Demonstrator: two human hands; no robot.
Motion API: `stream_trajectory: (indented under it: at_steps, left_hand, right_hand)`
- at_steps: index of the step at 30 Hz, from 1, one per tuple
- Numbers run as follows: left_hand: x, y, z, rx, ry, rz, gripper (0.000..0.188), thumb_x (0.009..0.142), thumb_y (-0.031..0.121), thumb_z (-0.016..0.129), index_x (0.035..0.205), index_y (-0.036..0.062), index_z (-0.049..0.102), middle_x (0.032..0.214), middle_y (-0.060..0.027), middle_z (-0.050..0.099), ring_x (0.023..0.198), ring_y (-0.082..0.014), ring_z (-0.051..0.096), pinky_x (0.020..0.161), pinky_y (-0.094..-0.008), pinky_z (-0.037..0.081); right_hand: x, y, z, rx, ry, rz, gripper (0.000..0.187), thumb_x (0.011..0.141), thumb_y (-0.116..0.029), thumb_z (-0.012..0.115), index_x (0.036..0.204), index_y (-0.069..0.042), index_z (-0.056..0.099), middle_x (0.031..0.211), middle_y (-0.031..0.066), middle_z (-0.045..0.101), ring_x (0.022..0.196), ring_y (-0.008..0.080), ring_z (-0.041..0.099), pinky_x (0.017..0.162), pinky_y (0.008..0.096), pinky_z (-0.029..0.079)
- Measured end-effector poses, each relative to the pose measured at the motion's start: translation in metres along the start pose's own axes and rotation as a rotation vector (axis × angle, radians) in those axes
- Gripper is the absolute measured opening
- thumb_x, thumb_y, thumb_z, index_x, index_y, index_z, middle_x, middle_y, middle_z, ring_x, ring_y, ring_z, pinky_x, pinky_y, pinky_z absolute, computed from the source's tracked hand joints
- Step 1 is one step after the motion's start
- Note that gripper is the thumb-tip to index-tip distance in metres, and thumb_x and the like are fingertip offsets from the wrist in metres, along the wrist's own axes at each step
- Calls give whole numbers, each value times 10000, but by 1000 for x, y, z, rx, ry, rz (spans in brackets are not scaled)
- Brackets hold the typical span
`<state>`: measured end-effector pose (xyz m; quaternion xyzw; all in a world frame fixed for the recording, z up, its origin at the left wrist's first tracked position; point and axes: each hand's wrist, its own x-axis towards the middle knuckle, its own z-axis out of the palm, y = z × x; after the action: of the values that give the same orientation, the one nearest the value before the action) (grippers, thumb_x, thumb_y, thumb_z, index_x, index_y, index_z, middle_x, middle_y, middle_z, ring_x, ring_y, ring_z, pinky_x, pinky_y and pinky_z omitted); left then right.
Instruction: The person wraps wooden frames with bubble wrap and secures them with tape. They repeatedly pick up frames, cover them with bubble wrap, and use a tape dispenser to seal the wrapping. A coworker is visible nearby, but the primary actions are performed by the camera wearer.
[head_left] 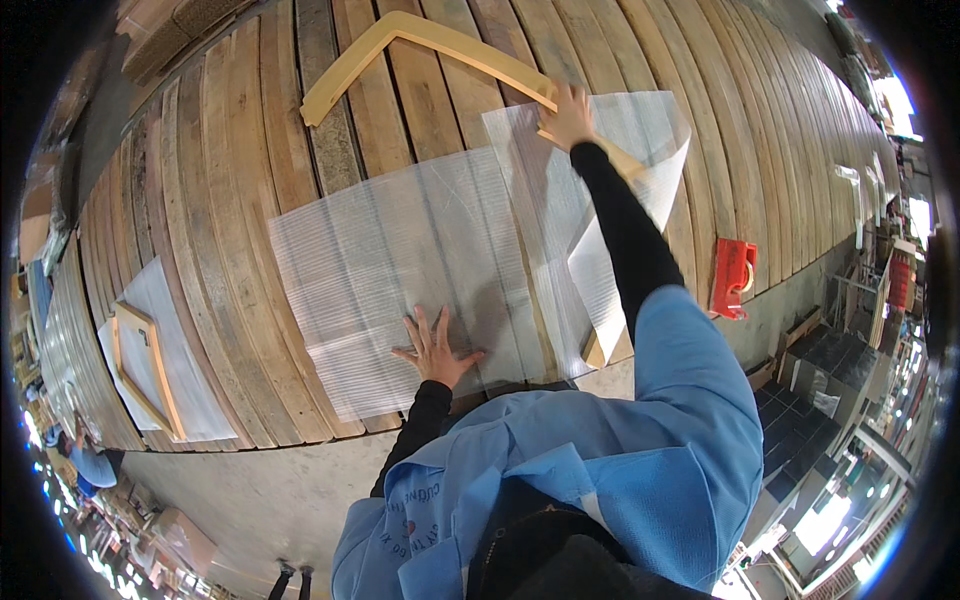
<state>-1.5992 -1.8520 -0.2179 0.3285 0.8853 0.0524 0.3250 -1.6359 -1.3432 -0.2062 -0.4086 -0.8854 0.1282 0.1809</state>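
My left hand (437, 348) lies flat with fingers spread on a translucent white foam sheet (400, 240) on the slatted wooden table. My right hand (568, 118) reaches far forward and grips the end of a light wooden piece (622, 160). That piece is partly covered by a second foam sheet (632, 108), whose right side is folded over. More bare wood (595, 353) pokes out at the fold's near end. Just beyond my right hand, an angled, V-shaped wooden piece (400, 25) lies on the slats, one end close to my fingers.
A red tape dispenser (734, 278) sits on the table's near edge, right of my arm. At the left, another angled wooden piece (160, 370) rests on a white sheet (205, 400). Stacked cardboard (165, 45) stands beyond the far left edge. A person in blue (92, 468) is at lower left.
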Motion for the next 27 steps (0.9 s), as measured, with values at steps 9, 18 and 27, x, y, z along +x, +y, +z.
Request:
stream_trajectory:
  at_steps: [9,18,27]
  left_hand:
    - [1,6,-14,33,-35,-7,1322,573,586,918,1638,386,160,1726,-103,-115,1561,-459,-97,975,-930,58]
    - [5,52,19,161,162,-66,1216,680,524,887,1640,356,160,1721,-143,-81,1555,-474,-97,992,-919,75]
    - [-35,149,66,-204,70,-335,1226,688,635,851,1641,378,124,1709,-171,-120,1529,-529,-117,1001,-908,93]
  right_hand:
    - [-375,55,-142,-285,-407,18,465,909,-355,652,1356,-247,585,1404,55,556,1339,286,503,1089,659,339]
    - [-420,204,-183,-147,730,1000,566,842,-338,713,1313,-64,564,1370,255,515,1321,448,460,1115,547,383]
    - [-389,91,-142,139,-436,672,1070,762,-400,821,1507,49,197,1057,281,647,1012,475,669,870,541,554]
